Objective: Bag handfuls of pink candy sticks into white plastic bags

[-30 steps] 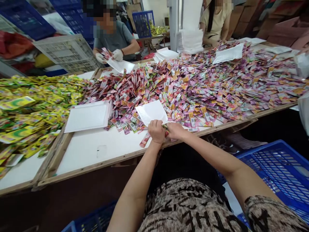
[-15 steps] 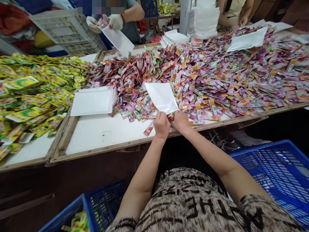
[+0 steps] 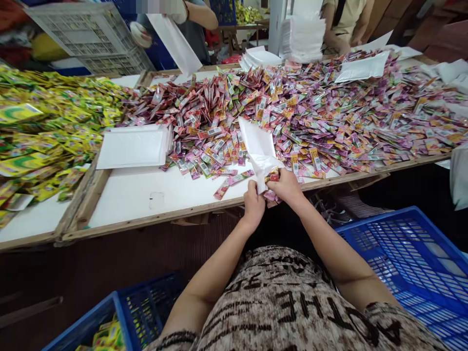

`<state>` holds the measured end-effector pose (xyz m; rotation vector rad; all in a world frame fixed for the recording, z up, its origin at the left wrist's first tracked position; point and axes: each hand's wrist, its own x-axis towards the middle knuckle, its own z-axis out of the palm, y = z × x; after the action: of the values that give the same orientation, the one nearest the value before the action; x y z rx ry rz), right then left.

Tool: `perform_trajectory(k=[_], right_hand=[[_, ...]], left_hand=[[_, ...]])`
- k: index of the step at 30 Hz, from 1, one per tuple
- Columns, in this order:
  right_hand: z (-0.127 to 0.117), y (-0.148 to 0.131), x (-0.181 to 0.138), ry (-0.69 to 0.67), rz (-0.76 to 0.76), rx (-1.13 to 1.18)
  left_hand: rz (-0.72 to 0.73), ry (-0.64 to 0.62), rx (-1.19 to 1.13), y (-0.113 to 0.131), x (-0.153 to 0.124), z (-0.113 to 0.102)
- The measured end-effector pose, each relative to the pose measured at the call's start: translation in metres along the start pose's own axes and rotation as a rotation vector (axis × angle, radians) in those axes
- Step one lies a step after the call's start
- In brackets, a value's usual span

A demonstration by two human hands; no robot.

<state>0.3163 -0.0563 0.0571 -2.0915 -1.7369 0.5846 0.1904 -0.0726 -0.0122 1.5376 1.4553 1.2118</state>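
Observation:
A white mailing envelope (image 3: pixel 258 145) stands tilted at the table's front edge, its mouth toward me. My left hand (image 3: pixel 253 204) is closed on the near left edge of the envelope. With fingers wrapped round a few small pink and orange packets (image 3: pixel 272 176), my right hand (image 3: pixel 287 187) is at the envelope's mouth. How far the packets reach inside is hidden. Loose packets (image 3: pixel 230 181) lie just left of the envelope, and a large heap of packets (image 3: pixel 314 112) spreads behind it.
A stack of flat white envelopes (image 3: pixel 131 148) lies to the left. Yellow packets (image 3: pixel 54 117) fill the section beyond a wooden divider (image 3: pixel 82 204). Blue crates (image 3: pixel 405 243) stand below on both sides. Across the table a co-worker's gloved hand (image 3: pixel 179 12) holds another envelope (image 3: pixel 175 44).
The envelope has tipped more upright and its mouth has opened. My right hand has moved slightly right, showing packets in its fingers. The view has shifted a little.

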Motion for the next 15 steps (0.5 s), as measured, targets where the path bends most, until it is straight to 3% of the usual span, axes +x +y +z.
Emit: perform_trajectory(k=[4,7,15], right_hand=[[0.021,0.005,-0.016,0.043,0.014,-0.111],[0.033,0.003,-0.024,-0.02,-0.06,-0.229],[0.033,-0.01,-0.013,-0.137,-0.225,-0.439]], left_hand=[[-0.196,0.019,-0.256,-0.009,-0.025,0.015],[-0.328,0.053,-0.399,-0.013,-0.025,0.013],[-0.363,0.019,-0.548,-0.006,-0.015,0.003]])
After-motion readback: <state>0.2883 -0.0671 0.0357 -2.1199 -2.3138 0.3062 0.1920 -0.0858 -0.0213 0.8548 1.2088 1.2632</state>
